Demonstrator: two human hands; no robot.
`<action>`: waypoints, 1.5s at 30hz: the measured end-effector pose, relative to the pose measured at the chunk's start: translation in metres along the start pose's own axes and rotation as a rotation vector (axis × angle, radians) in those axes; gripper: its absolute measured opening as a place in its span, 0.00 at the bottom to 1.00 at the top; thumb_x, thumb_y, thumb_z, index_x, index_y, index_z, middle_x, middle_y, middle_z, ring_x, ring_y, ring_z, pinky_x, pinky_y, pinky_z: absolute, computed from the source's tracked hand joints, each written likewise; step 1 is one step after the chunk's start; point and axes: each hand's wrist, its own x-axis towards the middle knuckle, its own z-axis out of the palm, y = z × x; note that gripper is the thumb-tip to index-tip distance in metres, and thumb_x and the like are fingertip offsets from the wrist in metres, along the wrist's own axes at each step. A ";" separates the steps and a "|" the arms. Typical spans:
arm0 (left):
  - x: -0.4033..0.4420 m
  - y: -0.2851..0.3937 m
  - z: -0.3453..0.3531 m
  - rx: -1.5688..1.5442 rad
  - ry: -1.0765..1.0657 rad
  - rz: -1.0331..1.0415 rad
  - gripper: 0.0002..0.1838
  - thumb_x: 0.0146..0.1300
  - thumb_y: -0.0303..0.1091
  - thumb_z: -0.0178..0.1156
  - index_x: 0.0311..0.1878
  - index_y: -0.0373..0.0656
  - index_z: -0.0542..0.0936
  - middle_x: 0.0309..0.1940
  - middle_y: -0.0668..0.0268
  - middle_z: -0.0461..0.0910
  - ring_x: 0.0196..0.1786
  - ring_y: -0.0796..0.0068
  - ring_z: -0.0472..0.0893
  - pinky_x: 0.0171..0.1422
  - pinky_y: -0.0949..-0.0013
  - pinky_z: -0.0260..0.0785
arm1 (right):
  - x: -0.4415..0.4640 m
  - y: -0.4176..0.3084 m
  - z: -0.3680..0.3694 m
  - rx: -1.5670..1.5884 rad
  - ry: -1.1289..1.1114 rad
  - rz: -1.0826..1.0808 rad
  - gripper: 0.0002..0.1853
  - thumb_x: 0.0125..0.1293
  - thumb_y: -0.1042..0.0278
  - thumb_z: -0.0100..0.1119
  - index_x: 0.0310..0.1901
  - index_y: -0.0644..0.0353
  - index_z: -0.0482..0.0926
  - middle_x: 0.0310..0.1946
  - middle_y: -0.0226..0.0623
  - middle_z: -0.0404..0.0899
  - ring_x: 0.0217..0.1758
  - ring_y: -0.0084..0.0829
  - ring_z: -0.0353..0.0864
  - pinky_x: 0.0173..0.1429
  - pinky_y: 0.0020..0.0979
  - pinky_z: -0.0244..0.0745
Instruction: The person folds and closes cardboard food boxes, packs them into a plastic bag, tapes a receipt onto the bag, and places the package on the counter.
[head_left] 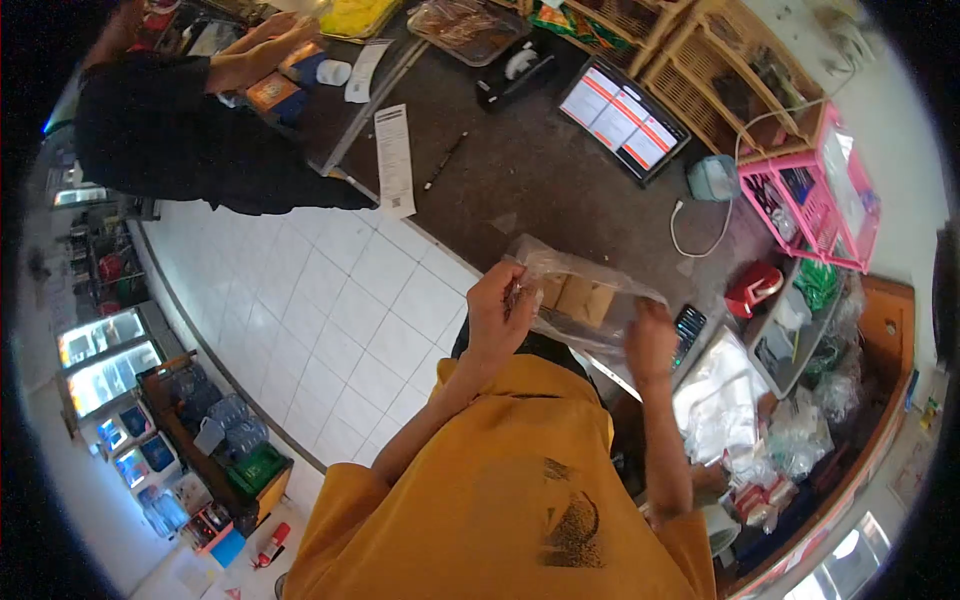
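A clear plastic bag point(590, 340) is stretched between my two hands at the near edge of the dark counter. Brown paper-like packages point(582, 301) show through the plastic. My left hand point(500, 310) pinches the bag's left side, fingers closed. On the other side my right hand point(650, 340) is closed on the bag's right end; its fingers are slightly blurred. Close to my right hand lies a phone or calculator-like device point(688, 333) with lit keys or a lit screen.
On the counter point(480, 225) are a long receipt point(394, 160), a pen point(446, 162), a tablet point(625, 118) and a black tape dispenser point(515, 75). A red stapler-like object point(753, 289) and white plastic bags point(720, 395) lie right. A person in black point(200, 140) works at the left.
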 end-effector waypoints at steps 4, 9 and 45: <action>0.012 0.025 -0.022 -0.013 -0.019 -0.083 0.07 0.72 0.28 0.58 0.38 0.35 0.80 0.27 0.67 0.81 0.33 0.80 0.80 0.38 0.72 0.73 | -0.007 -0.009 -0.060 -0.065 0.418 0.012 0.21 0.53 0.76 0.65 0.51 0.60 0.77 0.48 0.49 0.80 0.51 0.52 0.79 0.55 0.45 0.76; 0.009 0.032 -0.032 -0.184 -0.161 -0.174 0.08 0.70 0.31 0.62 0.42 0.35 0.83 0.27 0.70 0.81 0.31 0.85 0.76 0.34 0.76 0.68 | -0.025 0.045 -0.029 0.352 0.324 0.214 0.17 0.57 0.77 0.55 0.50 0.60 0.77 0.33 0.49 0.83 0.36 0.47 0.85 0.43 0.43 0.78; 0.033 -0.193 0.072 0.068 -0.505 0.029 0.18 0.60 0.35 0.66 0.54 0.44 0.81 0.54 0.60 0.80 0.57 0.59 0.78 0.65 0.57 0.70 | 0.032 0.019 0.102 0.802 0.131 -0.034 0.18 0.69 0.57 0.62 0.52 0.63 0.79 0.51 0.41 0.80 0.56 0.36 0.76 0.66 0.39 0.67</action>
